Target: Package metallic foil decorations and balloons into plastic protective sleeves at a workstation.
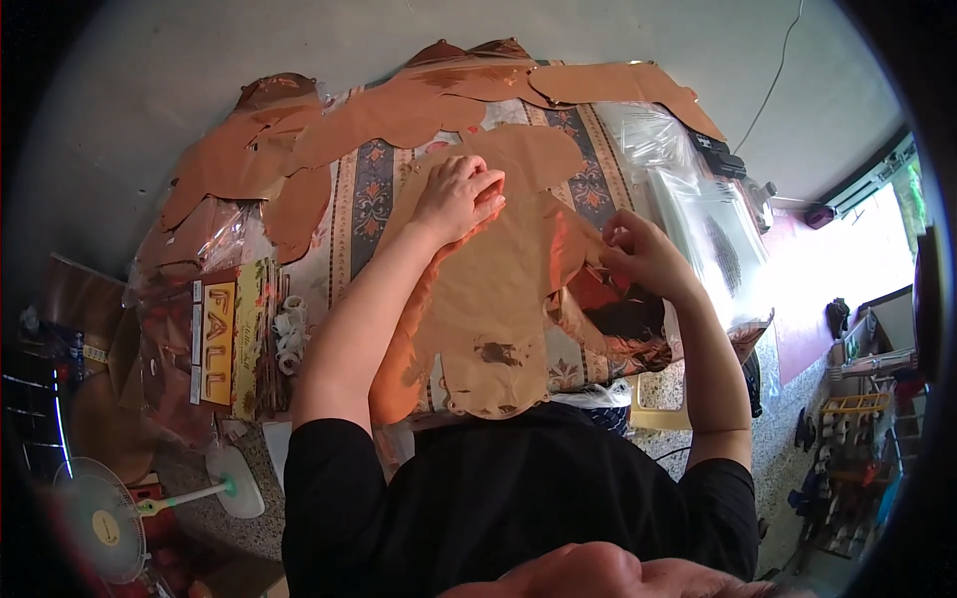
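From where I stand, the widest thing is the cloth-covered table (371, 204), its striped pattern showing between the brown pieces. Lobed brown cut-outs (384, 125) overlap along its far and left edges, probably put there so the middle is free to work in. In that middle, right in front of the person, lies a long brown sheet (493, 299), its near end up against the body, which looks like a way of keeping its whole length within reach of both arms. Beside it on the right a copper-coloured foil (573, 244) stands up in loose, crumpled folds. The left hand (461, 194) rests over the sheet's upper part, fingers bent and close together, perhaps to steady it; I can't tell whether they have hold of an edge. The right hand (643, 254) is curled just over the foil, thumb and fingers nearly closed; whether any foil is caught between them I can't make out. The left forearm (369, 289) hides part of the sheet's left side. Farther out, clear plastic packs (708, 224) crowd the right side, limiting room beyond the right hand. At the left edge sits a stack of printed cards (237, 339), with a small white bundle (290, 334) next to it.
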The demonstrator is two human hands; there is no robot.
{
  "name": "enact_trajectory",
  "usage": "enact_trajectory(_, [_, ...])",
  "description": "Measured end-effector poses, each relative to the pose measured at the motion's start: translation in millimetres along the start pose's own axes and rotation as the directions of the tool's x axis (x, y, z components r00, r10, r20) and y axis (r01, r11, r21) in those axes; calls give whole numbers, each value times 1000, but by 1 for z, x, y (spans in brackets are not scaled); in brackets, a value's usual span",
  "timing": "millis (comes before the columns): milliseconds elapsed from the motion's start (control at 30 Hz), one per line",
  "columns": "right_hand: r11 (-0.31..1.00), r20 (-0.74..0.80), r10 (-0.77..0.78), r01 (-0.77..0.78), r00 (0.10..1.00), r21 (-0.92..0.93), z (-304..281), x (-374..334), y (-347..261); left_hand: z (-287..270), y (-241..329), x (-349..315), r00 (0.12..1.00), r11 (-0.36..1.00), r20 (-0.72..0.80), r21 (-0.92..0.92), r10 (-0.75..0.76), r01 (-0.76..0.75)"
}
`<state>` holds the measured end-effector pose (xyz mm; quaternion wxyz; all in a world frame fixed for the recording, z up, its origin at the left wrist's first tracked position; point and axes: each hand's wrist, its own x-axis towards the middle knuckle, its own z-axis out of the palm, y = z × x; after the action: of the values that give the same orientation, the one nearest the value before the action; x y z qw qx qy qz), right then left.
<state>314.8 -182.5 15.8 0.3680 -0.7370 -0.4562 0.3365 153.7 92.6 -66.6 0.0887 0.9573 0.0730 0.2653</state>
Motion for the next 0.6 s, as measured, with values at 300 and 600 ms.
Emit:
enact_trajectory(300, [985,326,-104,51,940,167,40,28,-84,0,-2,3,999,998,38,61,15,-17])
enact_trajectory(600, [875,449,-457,480,768,70,107,55,-61,1,10,9,996,996,76,83,-43,36])
